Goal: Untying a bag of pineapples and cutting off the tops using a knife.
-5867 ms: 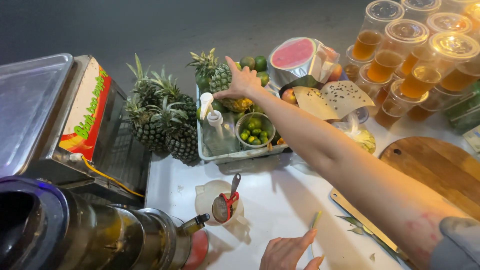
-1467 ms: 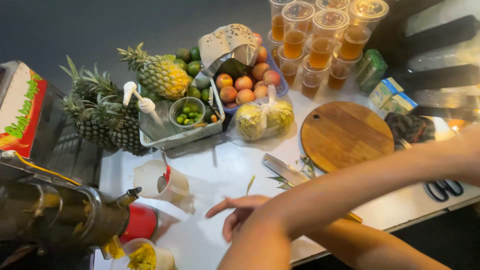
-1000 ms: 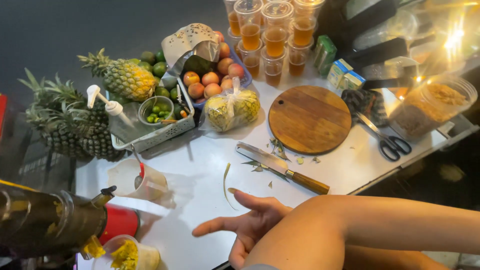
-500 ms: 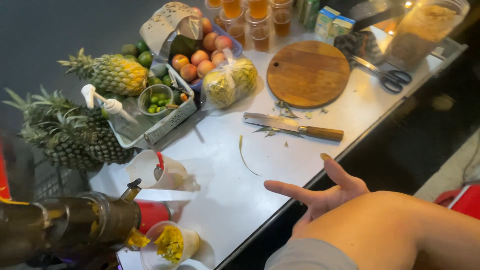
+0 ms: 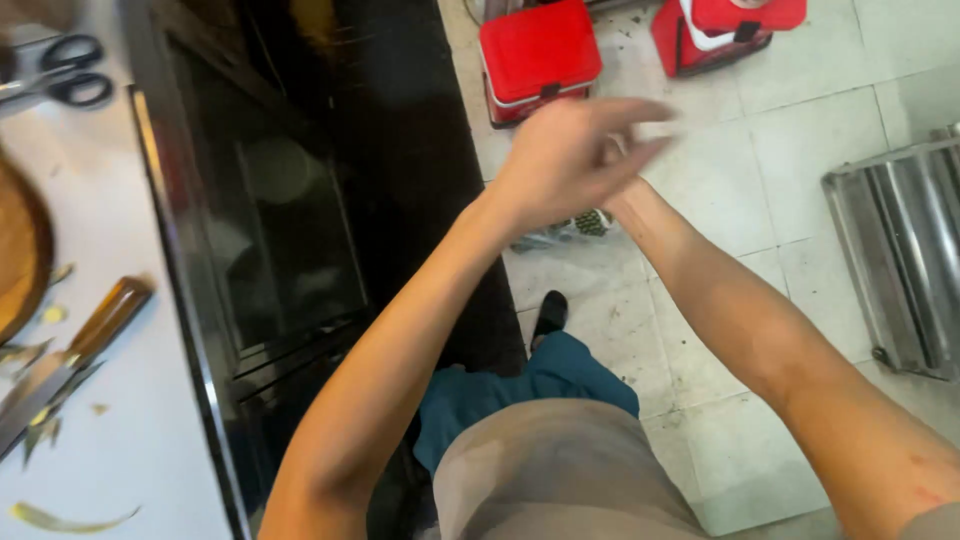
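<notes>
Both my arms reach out over the tiled floor and my hands meet in front of me. My left hand (image 5: pixel 565 160) lies over my right hand (image 5: pixel 648 152), fingers stretched and blurred, with nothing seen in it. Most of my right hand is hidden behind the left, so its grip is unclear. Below the hands a clear bag with a pineapple top (image 5: pixel 578 228) lies on the floor. At the far left the white counter (image 5: pixel 120 430) holds a wooden-handled knife (image 5: pixel 75 345), black scissors (image 5: pixel 62 85) and a green peel strip (image 5: pixel 70 518).
A dark glass counter front (image 5: pixel 290 230) runs down beside the counter. Two red cool boxes (image 5: pixel 540 55) (image 5: pixel 735 30) stand on the floor ahead. A steel rack (image 5: pixel 900 260) is at the right. A round wooden board's edge (image 5: pixel 15 260) shows at left. My shoe (image 5: pixel 548 312) is below.
The view has swung away from the fruit counter down to the floor. My hands have left the counter and come together in front of me.
</notes>
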